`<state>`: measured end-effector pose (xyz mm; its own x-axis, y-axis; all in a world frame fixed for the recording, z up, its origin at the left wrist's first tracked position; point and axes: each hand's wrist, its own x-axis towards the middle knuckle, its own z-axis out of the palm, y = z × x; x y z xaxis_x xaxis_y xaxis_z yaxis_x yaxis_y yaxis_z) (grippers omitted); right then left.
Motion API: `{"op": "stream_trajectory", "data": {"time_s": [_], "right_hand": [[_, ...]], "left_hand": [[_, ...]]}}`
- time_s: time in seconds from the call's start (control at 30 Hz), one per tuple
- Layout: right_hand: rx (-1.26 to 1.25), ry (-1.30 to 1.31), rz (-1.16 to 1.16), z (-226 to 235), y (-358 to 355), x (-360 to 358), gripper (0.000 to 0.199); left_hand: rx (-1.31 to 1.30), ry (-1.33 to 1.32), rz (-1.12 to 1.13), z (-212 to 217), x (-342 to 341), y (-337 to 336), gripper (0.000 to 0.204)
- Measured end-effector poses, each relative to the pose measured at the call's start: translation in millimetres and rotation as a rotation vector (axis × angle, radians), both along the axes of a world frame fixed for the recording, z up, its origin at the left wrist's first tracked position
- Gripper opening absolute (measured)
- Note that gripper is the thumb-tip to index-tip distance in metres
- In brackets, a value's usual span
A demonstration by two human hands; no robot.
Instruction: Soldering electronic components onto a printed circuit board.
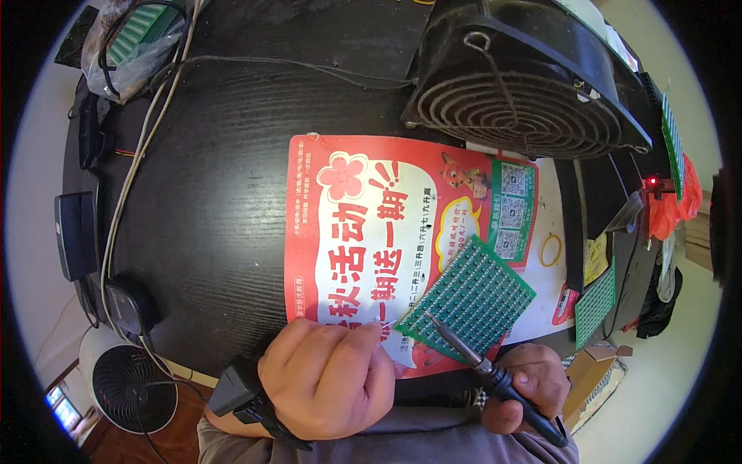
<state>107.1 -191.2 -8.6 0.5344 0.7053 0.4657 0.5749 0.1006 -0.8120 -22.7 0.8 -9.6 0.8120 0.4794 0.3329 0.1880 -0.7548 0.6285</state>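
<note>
A green circuit board (pixel 469 282) with dense rows of small parts lies tilted on a red-and-white printed sheet (pixel 305 224). My right hand (pixel 533 380) is closed round the black handle of a soldering iron (pixel 479 363); its metal tip points up-left over the board's near part. Whether the tip touches the board I cannot tell. At the board's left corner, my left hand (pixel 328 379) is closed in a pinch. A thin silvery wire (pixel 390 323) pokes out from its fingertips toward that corner. A black band sits on my left wrist.
A large black fan (pixel 525 100) with a round wire guard stands at the back right. More green boards (pixel 595 308) lie at the right, near a yellow ring (pixel 550 250). Cables (pixel 127 201) run down the left side, and a bagged board (pixel 139 39) sits back left.
</note>
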Motion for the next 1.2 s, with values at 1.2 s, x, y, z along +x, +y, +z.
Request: {"op": "stream_trajectory", "data": {"time_s": [1.2], "right_hand": [[0.656, 0.246, -0.308, 100, -40, 12, 0.051]], "left_hand": [[-0.026, -0.689, 0.367, 99, -18, 68, 0.016]]}}
